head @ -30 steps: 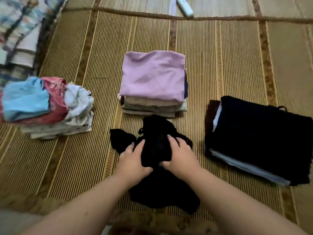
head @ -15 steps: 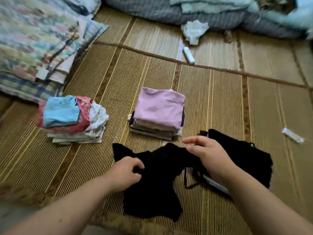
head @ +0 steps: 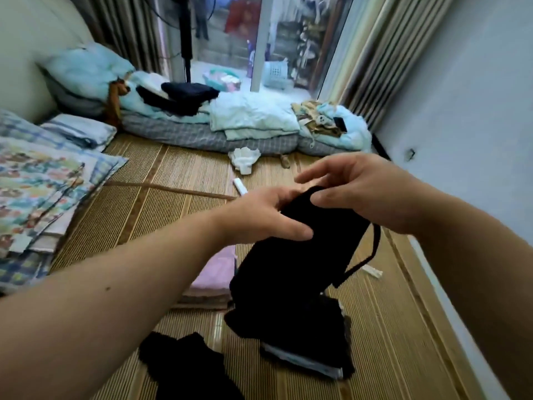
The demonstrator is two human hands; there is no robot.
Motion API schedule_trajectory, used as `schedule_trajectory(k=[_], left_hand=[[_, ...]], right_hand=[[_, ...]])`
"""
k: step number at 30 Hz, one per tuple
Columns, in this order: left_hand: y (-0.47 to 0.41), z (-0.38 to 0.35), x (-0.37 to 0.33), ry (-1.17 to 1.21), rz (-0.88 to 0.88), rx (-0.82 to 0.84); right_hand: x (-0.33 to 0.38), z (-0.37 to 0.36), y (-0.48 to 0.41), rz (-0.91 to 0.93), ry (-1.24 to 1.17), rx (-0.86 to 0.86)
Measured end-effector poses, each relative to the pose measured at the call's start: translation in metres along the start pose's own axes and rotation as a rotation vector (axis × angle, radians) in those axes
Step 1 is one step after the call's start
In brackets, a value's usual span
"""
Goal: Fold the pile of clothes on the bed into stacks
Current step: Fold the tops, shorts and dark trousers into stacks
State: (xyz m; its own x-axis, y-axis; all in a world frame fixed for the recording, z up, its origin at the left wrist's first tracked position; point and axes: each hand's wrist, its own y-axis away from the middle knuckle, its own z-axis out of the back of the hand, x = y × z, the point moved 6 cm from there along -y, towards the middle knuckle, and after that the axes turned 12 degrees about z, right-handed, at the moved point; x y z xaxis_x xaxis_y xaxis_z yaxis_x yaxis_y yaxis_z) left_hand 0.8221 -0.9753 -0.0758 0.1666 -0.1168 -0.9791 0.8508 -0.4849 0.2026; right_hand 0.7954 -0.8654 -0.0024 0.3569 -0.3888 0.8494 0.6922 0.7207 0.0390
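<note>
Frame centre: left hand (head: 268, 217) and right hand (head: 366, 194) both pinch the top edge of the black garment (head: 300, 255), held up off the mat; right's spare fingers are spread. Its lower end overlaps the dark stack (head: 326, 342). Left forearm partly hides the pink-topped stack (head: 219, 269).

No legible text or labels anywhere.

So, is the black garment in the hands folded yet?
Not folded: the black garment hangs loose from the left hand and right hand gripping its top, a strap dangling beside it.
</note>
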Motion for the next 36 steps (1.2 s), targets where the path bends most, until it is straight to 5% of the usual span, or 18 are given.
schedule_trajectory(k=[7,11,16,20,25,31,36], left_hand=[[-0.016,0.038,-0.07,-0.215,0.06,-0.017],[-0.024,0.06,-0.076,-0.598,0.166,-0.127],[-0.032,0.081,-0.101,-0.587,0.133,-0.285],[-0.033,0.081,-0.117,-0.388,0.081,-0.213],[-0.036,0.081,-0.11,-0.625,0.219,-0.166],[-0.035,0.08,-0.096,-1.025,0.344,-0.186],[-0.031,0.094,-0.098,-1.527,0.405,-0.331]], right_hand=[[0.072,0.144,0.051,0.181,0.331,-0.481],[0.079,0.191,0.074,0.198,0.571,-0.665],[0.067,0.216,0.092,0.136,0.785,-0.755],[0.042,0.227,0.102,0.031,0.891,-0.761],[0.017,0.24,0.115,-0.091,1.081,-0.772],[-0.012,0.25,0.139,-0.185,0.803,-1.05],[-0.022,0.236,0.133,-0.175,0.694,-0.799]])
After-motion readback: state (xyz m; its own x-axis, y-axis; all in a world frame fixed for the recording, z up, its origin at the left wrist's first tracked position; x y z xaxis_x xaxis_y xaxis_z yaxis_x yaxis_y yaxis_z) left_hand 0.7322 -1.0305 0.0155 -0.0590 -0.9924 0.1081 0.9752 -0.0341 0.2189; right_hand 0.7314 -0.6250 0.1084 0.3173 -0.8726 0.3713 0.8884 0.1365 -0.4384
